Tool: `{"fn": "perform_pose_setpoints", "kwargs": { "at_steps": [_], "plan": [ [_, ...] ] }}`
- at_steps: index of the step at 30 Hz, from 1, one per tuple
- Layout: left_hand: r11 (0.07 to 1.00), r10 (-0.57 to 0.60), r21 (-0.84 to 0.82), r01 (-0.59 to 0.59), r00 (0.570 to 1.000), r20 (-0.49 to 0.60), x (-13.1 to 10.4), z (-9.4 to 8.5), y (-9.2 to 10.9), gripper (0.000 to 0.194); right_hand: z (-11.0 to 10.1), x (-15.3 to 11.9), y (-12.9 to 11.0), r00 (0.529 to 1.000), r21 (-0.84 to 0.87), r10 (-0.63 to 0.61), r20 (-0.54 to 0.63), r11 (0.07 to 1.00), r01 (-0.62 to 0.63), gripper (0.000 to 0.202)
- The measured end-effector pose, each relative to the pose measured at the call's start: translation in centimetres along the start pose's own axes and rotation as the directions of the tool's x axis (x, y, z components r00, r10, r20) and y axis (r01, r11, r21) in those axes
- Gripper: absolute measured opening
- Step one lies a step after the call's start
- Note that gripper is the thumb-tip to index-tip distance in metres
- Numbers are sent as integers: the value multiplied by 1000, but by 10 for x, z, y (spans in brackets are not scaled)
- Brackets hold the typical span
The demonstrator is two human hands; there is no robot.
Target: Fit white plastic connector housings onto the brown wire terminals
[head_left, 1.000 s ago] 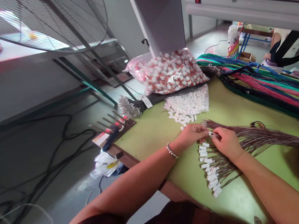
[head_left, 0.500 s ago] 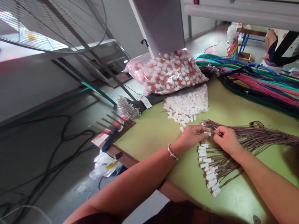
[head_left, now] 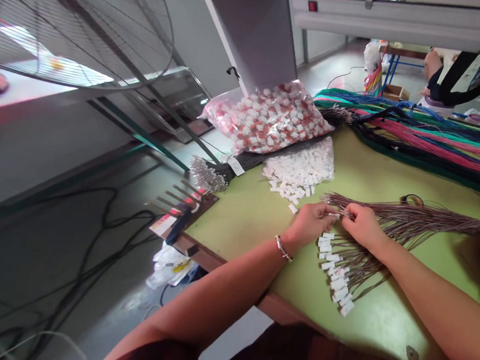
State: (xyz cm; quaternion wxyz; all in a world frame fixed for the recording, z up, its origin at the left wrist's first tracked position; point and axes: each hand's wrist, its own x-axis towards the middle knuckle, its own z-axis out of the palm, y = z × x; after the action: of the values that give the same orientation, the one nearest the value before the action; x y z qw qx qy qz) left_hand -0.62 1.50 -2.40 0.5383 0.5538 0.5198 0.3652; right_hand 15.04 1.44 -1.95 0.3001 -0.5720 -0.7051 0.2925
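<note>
Between the fingertips of my left hand (head_left: pixel 312 223) is a small white connector (head_left: pixel 333 215), pinched at its side. My right hand (head_left: pixel 361 227) is closed on the ends of several brown wires (head_left: pixel 348 213), their tips at the connector; whether one sits inside it I cannot tell. Below my hands lies a slanting row of white connectors (head_left: pixel 335 272) with brown wires running from them to the right. Behind my right hand stretches the bundle of brown wires (head_left: pixel 425 217), its metal-tipped ends showing just beyond my left fingers.
A pile of loose white connectors (head_left: pixel 299 171) spills from a clear bag on the green table (head_left: pixel 245 219). Behind it rests a bag of white and orange parts (head_left: pixel 270 118). Coloured wires (head_left: pixel 437 135) cover the back right. Metal prongs (head_left: pixel 179 197) stand at the left edge.
My left hand has shifted slightly right, bringing the connector up against the wire tips in my right hand. The right hand has barely moved left. The view has shifted a little.
</note>
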Motion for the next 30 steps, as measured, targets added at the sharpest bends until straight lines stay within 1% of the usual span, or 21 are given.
{"fn": "perform_pose_setpoints", "kwargs": {
  "at_steps": [7,11,13,14,17,18,19,21,24,27,30],
  "plan": [
    [998,44,-38,-44,999,10,4,-10,-7,7,-3,3,1,998,58,53,37,997,-55,11],
    [997,83,7,-83,996,30,5,-13,-10,8,-6,4,-1,993,92,89,81,991,-96,13],
    [987,143,74,-145,989,20,5,-14,-13,9,-8,6,-2,987,120,112,113,985,-126,14],
    [973,195,120,-195,981,14,5,-14,-15,9,-9,6,-3,984,132,121,128,982,-138,14],
    [891,373,268,-367,927,33,5,-14,-18,10,-10,8,-2,981,151,114,159,979,-138,14],
    [868,403,296,-399,914,50,5,-13,-18,12,-9,7,-1,983,149,100,156,981,-123,15],
    [861,407,304,-407,911,67,4,-12,-17,13,-9,7,-1,986,142,83,143,985,-103,15],
    [895,347,266,-358,934,88,4,-9,-14,15,-7,6,1,993,117,52,103,991,-64,15],
    [962,206,167,-216,976,72,2,-3,-9,14,-4,3,2,998,88,34,57,995,-39,14],
    [988,109,105,-113,993,41,1,0,-4,12,-3,2,2,999,71,20,34,997,-22,13],
    [998,42,53,-44,999,31,-1,-1,-1,10,-4,2,1,999,58,18,40,998,-21,14]
  ]
}}
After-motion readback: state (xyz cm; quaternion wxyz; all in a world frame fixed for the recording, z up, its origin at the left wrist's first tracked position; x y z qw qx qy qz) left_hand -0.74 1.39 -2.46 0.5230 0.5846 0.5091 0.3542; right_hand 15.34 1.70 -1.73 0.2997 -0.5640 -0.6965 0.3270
